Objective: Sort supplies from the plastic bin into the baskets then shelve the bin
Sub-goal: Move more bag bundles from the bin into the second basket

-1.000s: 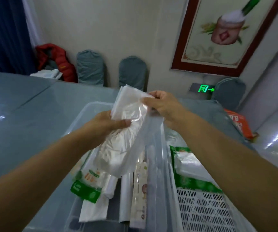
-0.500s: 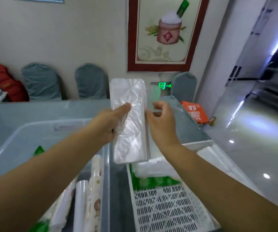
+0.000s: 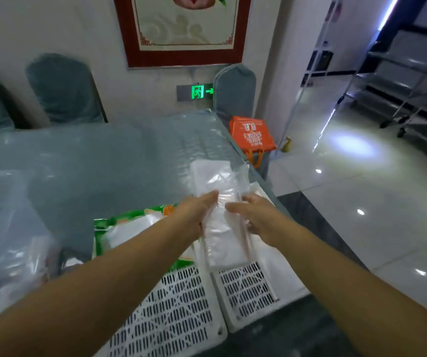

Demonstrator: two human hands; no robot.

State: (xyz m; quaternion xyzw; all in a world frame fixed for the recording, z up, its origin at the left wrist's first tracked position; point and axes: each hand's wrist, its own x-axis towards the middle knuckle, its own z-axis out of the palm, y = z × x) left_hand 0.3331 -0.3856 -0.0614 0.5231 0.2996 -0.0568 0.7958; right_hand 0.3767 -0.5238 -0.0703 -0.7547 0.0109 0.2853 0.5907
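- Head view: both hands hold one flat pack of clear plastic bags [image 3: 221, 215] above the two white slotted baskets.
- The left hand [image 3: 194, 215] grips the pack's left edge, its thumb lying across the top face and its fingers hidden underneath.
- The right hand [image 3: 256, 217] grips the right edge, with its thumb on the top face and its fingers curled under.
- The pack runs lengthwise away from the person, with its near end over the right basket [image 3: 248, 289] and its far end over the desk [image 3: 104, 163].
- The left basket [image 3: 176, 313] stands just beside the right one, their long sides touching or nearly so.
- A green-and-white packet [image 3: 127, 228] lies in the far end of the left basket, partly hidden by the left forearm.
- The clear plastic bin [image 3: 3, 228] stands at the left edge of the view, blurred; its contents cannot be made out.
- The desk is covered by a shiny grey-blue sheet.
- An orange bag [image 3: 251, 135] hangs or leans at the far right corner of the desk.
- Grey-covered chairs [image 3: 63, 88] stand along the wall behind, beneath a red-framed picture [image 3: 181, 29] and a lit green exit sign [image 3: 198, 92].
- A metal shelving rack [image 3: 413, 73] stands on the glossy floor at the far right.
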